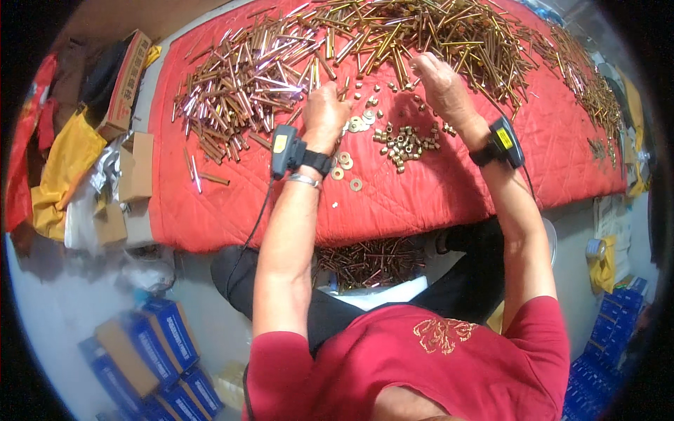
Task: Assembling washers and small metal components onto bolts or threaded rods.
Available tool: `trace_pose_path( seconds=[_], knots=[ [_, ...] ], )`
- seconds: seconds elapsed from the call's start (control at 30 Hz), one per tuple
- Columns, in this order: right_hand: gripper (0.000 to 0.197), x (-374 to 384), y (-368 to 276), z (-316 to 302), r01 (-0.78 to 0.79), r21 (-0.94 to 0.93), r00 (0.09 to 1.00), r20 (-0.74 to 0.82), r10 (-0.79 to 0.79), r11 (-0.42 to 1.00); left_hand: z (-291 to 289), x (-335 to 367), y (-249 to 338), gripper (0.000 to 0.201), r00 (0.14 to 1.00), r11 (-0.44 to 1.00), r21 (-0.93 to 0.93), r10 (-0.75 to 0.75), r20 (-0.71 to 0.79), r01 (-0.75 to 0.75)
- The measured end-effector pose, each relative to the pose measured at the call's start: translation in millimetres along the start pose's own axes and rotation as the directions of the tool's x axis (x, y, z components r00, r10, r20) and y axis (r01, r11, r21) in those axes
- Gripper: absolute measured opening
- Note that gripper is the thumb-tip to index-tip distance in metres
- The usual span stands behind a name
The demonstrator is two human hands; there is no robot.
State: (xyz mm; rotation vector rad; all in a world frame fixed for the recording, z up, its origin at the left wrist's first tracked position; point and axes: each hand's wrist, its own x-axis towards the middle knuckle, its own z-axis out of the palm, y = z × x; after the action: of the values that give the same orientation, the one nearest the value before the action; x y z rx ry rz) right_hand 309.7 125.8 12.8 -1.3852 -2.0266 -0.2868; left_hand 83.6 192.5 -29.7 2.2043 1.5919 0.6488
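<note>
Left grip: fingers of the left hand [326,114] are curled at the edge of the pale metal rods [242,78]; from here I cannot tell whether they hold one. Right grip: the right hand [445,92] hangs near the golden-brown rods [467,38], fingers drawn narrow; contents not confirmable. Between and below the hands, washers [356,125] and brass-coloured collars [405,146] lie on the red quilted cover [217,217]. Advisable: pinch rods singly at mid-length; avoid sweeping washers into collars.
</note>
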Motion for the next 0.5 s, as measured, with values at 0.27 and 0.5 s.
trace_pose_path(
  seconds=[0.27, 0.5],
  knots=[
    [0.008, -24.3, -96.5, 12.8, -0.2, 0.161, 0.976, 0.125, 0.181, 0.967, -31.3, -39.8, -23.4, 0.02, 0.985, 0.968, -0.186, 0.172, 0.003, -0.169],
    [0.009, -15.0, -126.9, 63.5, -0.233, -0.137, 0.932, 0.25, 0.261, 0.963, -52.6, -89.1, -60.5, 0.017, 0.965, 0.61, -0.771, -0.26, 0.024, 0.184]
  ],
)
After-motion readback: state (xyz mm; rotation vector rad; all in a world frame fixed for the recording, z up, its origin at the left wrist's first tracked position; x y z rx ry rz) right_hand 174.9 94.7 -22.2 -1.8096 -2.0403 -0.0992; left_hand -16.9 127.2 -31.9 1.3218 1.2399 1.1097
